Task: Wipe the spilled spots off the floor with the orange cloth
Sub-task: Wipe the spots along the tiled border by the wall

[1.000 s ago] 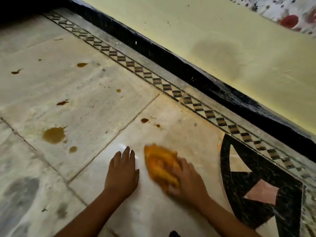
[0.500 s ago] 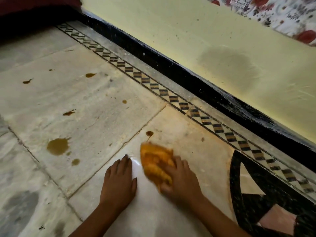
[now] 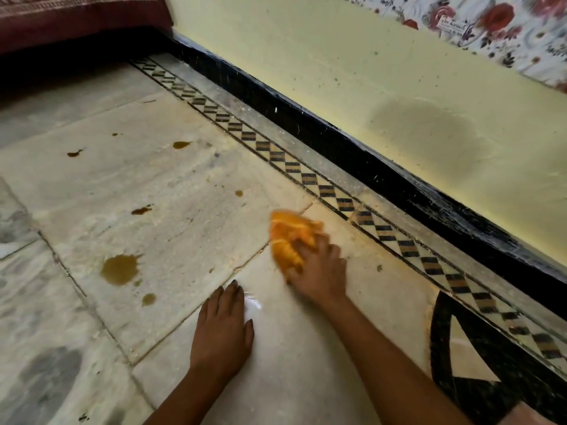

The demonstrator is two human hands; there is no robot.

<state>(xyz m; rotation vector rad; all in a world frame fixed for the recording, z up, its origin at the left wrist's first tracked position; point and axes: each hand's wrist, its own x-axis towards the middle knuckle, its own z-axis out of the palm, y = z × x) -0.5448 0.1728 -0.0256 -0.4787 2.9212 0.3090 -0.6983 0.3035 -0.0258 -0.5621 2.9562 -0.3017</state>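
Note:
My right hand [image 3: 320,271] presses a bunched orange cloth [image 3: 291,234] onto the pale marble floor [image 3: 190,210], near the joint between two slabs. My left hand [image 3: 222,329] lies flat on the floor, palm down, fingers together, just left of and nearer than the cloth. Brown spilled spots sit on the slab to the left: a large puddle [image 3: 119,269], a small drop [image 3: 148,299] below it, a streak [image 3: 141,210], a dot [image 3: 239,193], and farther spots [image 3: 181,145] [image 3: 74,153].
A checkered inlay strip [image 3: 325,190] and a black skirting [image 3: 383,176] run diagonally along the yellow wall [image 3: 368,72]. A black and pink inlay pattern [image 3: 478,375] lies at the right. A dark red cloth edge [image 3: 76,16] hangs at the top left.
My right hand has pushed the orange cloth forward, away from me, over the small brown spot near the slab joint, which no longer shows. My left hand has stayed planted.

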